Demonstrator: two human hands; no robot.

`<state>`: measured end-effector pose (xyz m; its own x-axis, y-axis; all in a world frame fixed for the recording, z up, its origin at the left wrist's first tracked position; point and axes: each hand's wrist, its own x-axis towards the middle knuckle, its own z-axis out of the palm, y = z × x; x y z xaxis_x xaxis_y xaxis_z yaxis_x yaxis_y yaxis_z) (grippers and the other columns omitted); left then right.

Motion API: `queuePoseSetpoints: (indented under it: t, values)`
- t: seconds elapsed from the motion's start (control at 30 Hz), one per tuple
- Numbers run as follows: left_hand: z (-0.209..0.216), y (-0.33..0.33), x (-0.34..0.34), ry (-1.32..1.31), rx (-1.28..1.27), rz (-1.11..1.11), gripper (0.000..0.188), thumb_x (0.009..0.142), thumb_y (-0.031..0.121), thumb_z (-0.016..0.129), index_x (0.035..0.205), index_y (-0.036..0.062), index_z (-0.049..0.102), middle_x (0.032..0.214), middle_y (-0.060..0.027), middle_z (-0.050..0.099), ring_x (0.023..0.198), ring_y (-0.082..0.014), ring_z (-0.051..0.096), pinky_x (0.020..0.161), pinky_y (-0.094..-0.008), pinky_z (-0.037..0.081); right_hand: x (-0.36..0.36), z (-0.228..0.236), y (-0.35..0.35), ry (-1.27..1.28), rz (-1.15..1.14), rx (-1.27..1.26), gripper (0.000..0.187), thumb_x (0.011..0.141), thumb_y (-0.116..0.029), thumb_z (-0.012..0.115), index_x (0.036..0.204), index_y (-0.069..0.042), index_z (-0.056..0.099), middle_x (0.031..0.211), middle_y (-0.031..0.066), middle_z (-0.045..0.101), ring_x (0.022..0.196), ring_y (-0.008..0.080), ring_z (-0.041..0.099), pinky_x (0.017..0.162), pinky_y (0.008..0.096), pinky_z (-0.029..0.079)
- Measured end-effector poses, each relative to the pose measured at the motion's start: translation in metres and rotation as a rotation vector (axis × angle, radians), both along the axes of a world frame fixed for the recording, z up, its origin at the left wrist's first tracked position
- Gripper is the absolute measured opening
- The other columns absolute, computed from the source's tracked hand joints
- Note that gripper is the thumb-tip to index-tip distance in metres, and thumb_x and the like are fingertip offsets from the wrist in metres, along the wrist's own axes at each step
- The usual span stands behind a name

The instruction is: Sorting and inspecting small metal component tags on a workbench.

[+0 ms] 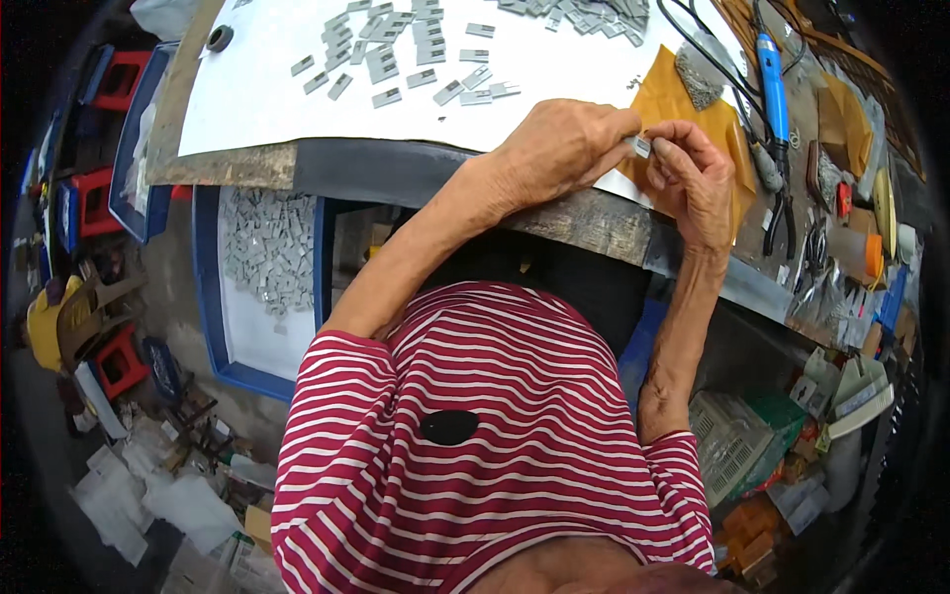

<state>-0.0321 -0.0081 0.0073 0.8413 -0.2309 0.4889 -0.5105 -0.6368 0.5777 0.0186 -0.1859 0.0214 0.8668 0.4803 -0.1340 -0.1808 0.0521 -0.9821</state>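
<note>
Between my two hands, above the table's front edge, is a small grey rectangular metal piece [638,147]. My left hand [566,148] pinches its left end, fingers closed. My right hand [696,173] has thumb and forefinger curled close together at its right end; whatever may be between those fingertips is too small to make out. Beneath the right hand lies an orange-brown paper sheet [661,94], with a heap of tiny metal parts [700,79] on it. Many similar grey pieces [421,77] lie scattered and in rows on the white sheet [247,104] covering the table.
A blue power screwdriver [772,87] and dark-handled pliers [780,213] lie at the right, with cables beside them. Below the table's left, a blue tray [205,297] holds more grey pieces. A dark ring [220,39] sits at the far left. Red stools [121,361] stand on the floor.
</note>
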Motion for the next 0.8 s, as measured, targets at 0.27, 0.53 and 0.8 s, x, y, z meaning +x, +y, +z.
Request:
queuePoseSetpoints:
  t: [0.27, 0.53, 0.8]
  values:
    - [-0.001, 0.062, -0.048, 0.088, -0.045, 0.242, 0.017, 0.08, 0.01, 0.061, 0.094, 0.0, 0.06, 0.08, -0.0112, 0.064, 0.066, -0.0163, 0.062, 0.058, -0.0258, 0.051, 0.001, -0.004, 0.0, -0.019, -0.035, 0.147, 0.018, 0.083, -0.005, 0.055, 0.096, 0.007, 0.057, 0.086, 0.0104, 0.06, 0.066, 0.0087, 0.051, 0.054, 0.0191, 0.04]
    - [0.002, 0.114, -0.086, 0.247, -0.005, 0.607, 0.018, 0.078, 0.014, 0.064, 0.089, 0.0007, 0.062, 0.069, -0.0072, 0.06, 0.057, -0.0126, 0.053, 0.051, -0.0246, 0.043, 0.004, -0.011, -0.007, 0.015, 0.004, 0.157, 0.017, 0.083, -0.005, 0.055, 0.096, 0.006, 0.058, 0.085, 0.0106, 0.061, 0.068, 0.0089, 0.052, 0.054, 0.0195, 0.04]
    - [-0.003, 0.117, -0.085, 0.219, 0.064, 0.601, 0.017, 0.075, 0.013, 0.064, 0.083, -0.001, 0.061, 0.073, -0.0087, 0.058, 0.057, -0.0159, 0.052, 0.052, -0.0285, 0.042, 0.006, -0.011, -0.01, 0.023, 0.017, 0.141, 0.018, 0.083, -0.005, 0.056, 0.097, 0.005, 0.057, 0.087, 0.01, 0.061, 0.068, 0.0083, 0.052, 0.054, 0.0195, 0.04]
